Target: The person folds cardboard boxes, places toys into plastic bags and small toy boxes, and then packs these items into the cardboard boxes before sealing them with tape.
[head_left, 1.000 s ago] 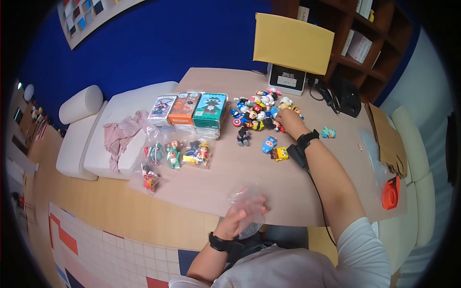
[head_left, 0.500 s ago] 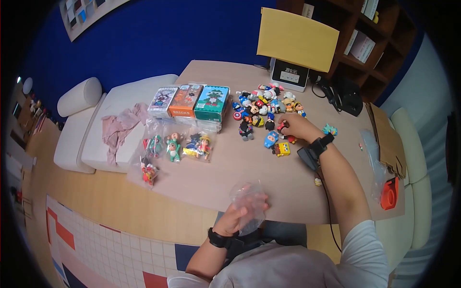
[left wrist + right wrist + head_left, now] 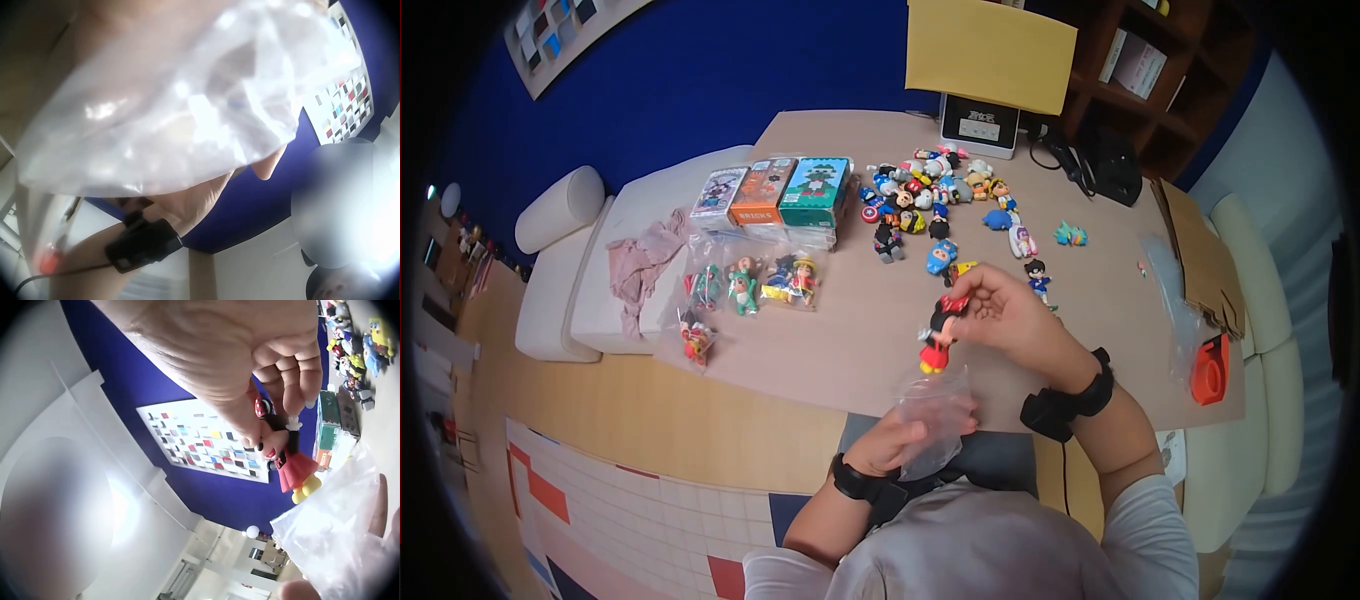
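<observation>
Between the thumb and fingers of my right hand [image 3: 1025, 325] is a red and black mouse figure [image 3: 938, 338], held by its head with its yellow shoes pointing down. The right wrist view shows the same figure [image 3: 294, 464] with its shoes beside the top of a clear plastic bag [image 3: 334, 525]. My left hand [image 3: 895, 440] holds that bag [image 3: 933, 420] near the table's front edge, thumb on one side and fingers behind it. In the left wrist view the bag [image 3: 175, 119] covers much of the picture, and nothing distinct shows inside.
A pile of small figures [image 3: 915, 195] lies toward the back of the table [image 3: 820, 345]. Bagged figures [image 3: 745, 285] and three boxes [image 3: 770, 193] stand at the left. An orange tape dispenser [image 3: 1210, 370], cardboard [image 3: 1200, 255] and a blue-green figure [image 3: 1070, 235] are at the right.
My right hand has brought the mouse figure from beside the pile toward me, to just above the bag. The left hand still holds the bag. The head view has shifted somewhat.
</observation>
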`<state>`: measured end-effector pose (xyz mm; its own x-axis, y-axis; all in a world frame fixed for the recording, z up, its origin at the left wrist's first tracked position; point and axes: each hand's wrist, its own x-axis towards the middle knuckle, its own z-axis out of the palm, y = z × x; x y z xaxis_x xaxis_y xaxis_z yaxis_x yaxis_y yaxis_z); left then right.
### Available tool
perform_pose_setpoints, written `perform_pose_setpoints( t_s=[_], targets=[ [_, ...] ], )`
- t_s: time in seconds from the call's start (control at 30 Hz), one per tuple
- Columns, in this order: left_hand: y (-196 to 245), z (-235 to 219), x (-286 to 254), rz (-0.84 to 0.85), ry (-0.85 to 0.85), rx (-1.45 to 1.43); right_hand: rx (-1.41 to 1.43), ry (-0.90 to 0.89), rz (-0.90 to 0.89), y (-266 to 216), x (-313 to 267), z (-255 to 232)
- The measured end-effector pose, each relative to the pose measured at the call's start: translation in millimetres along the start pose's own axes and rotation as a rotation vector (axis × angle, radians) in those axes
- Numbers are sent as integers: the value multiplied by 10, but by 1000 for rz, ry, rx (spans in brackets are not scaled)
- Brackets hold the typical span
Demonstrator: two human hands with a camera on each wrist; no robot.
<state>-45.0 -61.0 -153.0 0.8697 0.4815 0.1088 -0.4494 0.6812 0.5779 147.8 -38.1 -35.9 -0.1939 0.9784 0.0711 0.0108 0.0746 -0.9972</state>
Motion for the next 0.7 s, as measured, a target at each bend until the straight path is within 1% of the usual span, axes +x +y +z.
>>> perform_pose_setpoints(
  t_s=[0.07, 0.1, 0.2, 0.23, 0.33, 0.43, 0.53, 0.63, 0.7],
  targets=[
    [-5, 10, 8, -21, -23, 8, -263, -36, 5, 4, -69, 41],
    [-24, -6, 14, -23, -39, -7, -266, -54, -30, 33, -103, 72],
    [-43, 26, 15, -30, -36, -64, -252, -181, 122, -45, -176, 110],
    [-47, 44, 12, -34, -27, -85, -285, -220, 131, -34, -190, 117],
    [-90, 20, 9, -30, -38, -131, -145, -278, 276, 60, -205, 154],
    [-73, 47, -11, -57, -17, -138, -215, -324, 405, -5, -235, 214],
    [-79, 15, -46, -63, -1, -196, -424, -441, 405, -3, -216, 224],
    [-114, -125, -112, -106, 23, -374, -573, -551, -138, 185, -199, 207],
    [-120, -123, -115, -61, 35, -336, -654, -601, -184, 169, -188, 177]
  ],
)
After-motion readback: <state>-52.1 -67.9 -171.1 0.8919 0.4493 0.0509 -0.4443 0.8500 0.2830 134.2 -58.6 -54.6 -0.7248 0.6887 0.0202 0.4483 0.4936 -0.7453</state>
